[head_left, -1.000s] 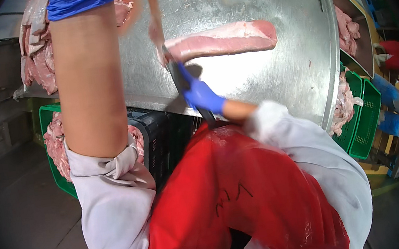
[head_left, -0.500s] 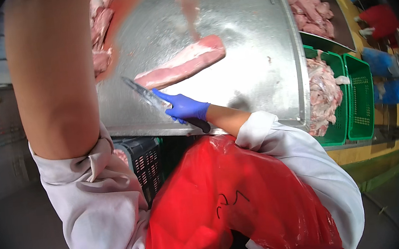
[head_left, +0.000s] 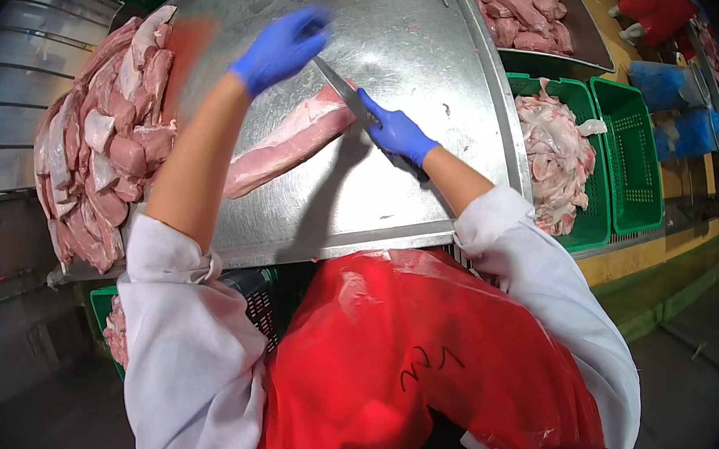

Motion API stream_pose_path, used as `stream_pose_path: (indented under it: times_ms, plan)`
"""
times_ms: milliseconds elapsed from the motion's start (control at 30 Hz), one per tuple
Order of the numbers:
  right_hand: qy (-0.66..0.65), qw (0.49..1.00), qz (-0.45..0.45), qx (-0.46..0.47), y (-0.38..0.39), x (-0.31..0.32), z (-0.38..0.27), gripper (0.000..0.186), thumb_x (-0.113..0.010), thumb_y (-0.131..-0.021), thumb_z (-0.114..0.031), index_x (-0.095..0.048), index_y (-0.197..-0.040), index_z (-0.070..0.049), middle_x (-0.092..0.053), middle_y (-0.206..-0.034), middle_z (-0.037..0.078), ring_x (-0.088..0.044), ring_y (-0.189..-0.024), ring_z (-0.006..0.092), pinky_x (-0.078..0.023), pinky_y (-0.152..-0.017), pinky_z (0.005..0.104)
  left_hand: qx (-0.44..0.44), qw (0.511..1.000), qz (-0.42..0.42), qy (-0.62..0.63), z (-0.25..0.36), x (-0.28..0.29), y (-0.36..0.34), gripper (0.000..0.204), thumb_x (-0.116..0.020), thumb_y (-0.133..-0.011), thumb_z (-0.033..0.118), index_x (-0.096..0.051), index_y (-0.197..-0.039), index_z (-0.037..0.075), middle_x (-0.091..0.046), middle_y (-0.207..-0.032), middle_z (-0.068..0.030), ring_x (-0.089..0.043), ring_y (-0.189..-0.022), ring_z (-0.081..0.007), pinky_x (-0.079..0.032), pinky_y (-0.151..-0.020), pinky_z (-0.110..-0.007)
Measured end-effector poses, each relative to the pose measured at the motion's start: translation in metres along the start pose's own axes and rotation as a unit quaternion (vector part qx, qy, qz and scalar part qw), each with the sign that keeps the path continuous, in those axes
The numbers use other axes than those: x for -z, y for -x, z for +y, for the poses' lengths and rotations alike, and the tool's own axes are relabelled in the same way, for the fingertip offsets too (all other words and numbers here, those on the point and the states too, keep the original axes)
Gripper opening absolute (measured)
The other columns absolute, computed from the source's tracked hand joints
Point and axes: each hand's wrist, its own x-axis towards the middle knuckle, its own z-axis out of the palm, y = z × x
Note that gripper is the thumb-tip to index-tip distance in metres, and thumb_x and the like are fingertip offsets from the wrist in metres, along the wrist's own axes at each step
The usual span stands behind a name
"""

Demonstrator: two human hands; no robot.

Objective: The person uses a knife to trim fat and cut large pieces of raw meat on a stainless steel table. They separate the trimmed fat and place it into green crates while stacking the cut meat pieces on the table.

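Observation:
A long strip of pink meat (head_left: pixel 293 146), whitish along its upper side, lies slantwise on the metal table (head_left: pixel 410 41). My right hand (head_left: pixel 403 135), in a blue glove, is closed round the handle of a knife (head_left: pixel 344 91). Its blade slants up and left, over or beside the meat's right end; whether it touches cannot be told. My left hand (head_left: pixel 282 49), also blue-gloved, is above the table just beyond the knife tip. Motion blurs its fingers, so what they hold, if anything, is unclear.
Many meat pieces (head_left: pixel 115 137) are heaped at the table's left. On the right stand a metal bin (head_left: pixel 588 8) of meat, a green crate (head_left: pixel 599 224) of pale trimmings and another green crate (head_left: pixel 632 167). A dark crate (head_left: pixel 258 303) sits below the near edge. Someone in red (head_left: pixel 659 8) is at far right.
My left hand has come into view from beyond the top edge. The right hand and knife have moved right and away, from the meat's left end to its right end.

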Motion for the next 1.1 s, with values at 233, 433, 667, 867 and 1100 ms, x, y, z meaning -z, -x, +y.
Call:
stream_pose_path:
  times_ms: [233, 433, 667, 867, 1100]
  plan:
    - [0.103, 0.994, 0.018, -0.007, -0.049, -0.014, 0.012, 0.076, -0.05, -0.09, -0.016, -0.017, -0.156, -0.035, -0.066, -0.088, 0.031, -0.067, -0.081, 0.0438, -0.052, -0.076, 0.0496, 0.361, 0.905, 0.053, -0.217, -0.224, -0.121, 0.219, 0.048, -0.058, -0.088, 0.049, -0.067, -0.113, 0.009, -0.065, -0.113, -0.0182, -0.061, -0.109, -0.0378, -0.046, -0.095, -0.051]
    - [-0.031, 0.999, -0.007, -0.041, 0.054, -0.04, 0.012, 0.076, -0.051, -0.092, -0.014, -0.015, -0.158, -0.026, -0.065, -0.075, 0.025, -0.068, -0.065, 0.0334, -0.054, -0.067, 0.0423, 0.289, 0.907, 0.159, -0.263, -0.179, -0.152, 0.234, 0.034, -0.053, -0.09, 0.037, -0.065, -0.098, 0.007, -0.065, -0.098, -0.0163, -0.061, -0.093, -0.0359, -0.045, -0.084, -0.05]
    - [-0.118, 0.991, 0.006, -0.059, 0.013, -0.056, -0.014, 0.081, -0.048, -0.092, -0.011, -0.006, -0.159, -0.028, -0.066, -0.075, 0.014, -0.063, -0.056, 0.0218, -0.054, -0.054, 0.0354, 0.241, 0.934, 0.133, -0.229, -0.17, -0.159, 0.221, 0.025, -0.052, -0.089, 0.028, -0.065, -0.089, 0.007, -0.066, -0.09, -0.0139, -0.061, -0.088, -0.0341, -0.045, -0.08, -0.05]
    - [-0.255, 0.958, -0.015, -0.128, -0.025, -0.033, -0.036, 0.079, -0.051, -0.093, -0.005, -0.014, -0.159, -0.028, -0.064, -0.078, 0.01, -0.06, -0.057, 0.016, -0.053, -0.055, 0.0303, 0.192, 0.945, 0.17, -0.203, -0.154, -0.163, 0.218, 0.021, -0.052, -0.089, 0.022, -0.065, -0.087, 0.005, -0.067, -0.086, -0.0161, -0.062, -0.083, -0.0353, -0.047, -0.076, -0.049]
    - [-0.179, 0.977, -0.115, -0.008, 0.146, -0.049, 0.015, 0.086, -0.054, -0.087, 0.004, -0.016, -0.159, -0.023, -0.049, -0.141, 0.016, -0.063, -0.07, 0.0148, -0.056, -0.064, 0.0279, 0.388, 0.9, 0.194, -0.041, -0.168, -0.166, 0.23, 0.026, -0.058, -0.088, 0.028, -0.063, -0.084, 0.003, -0.067, -0.083, -0.0199, -0.063, -0.076, -0.0406, -0.05, -0.073, -0.05]
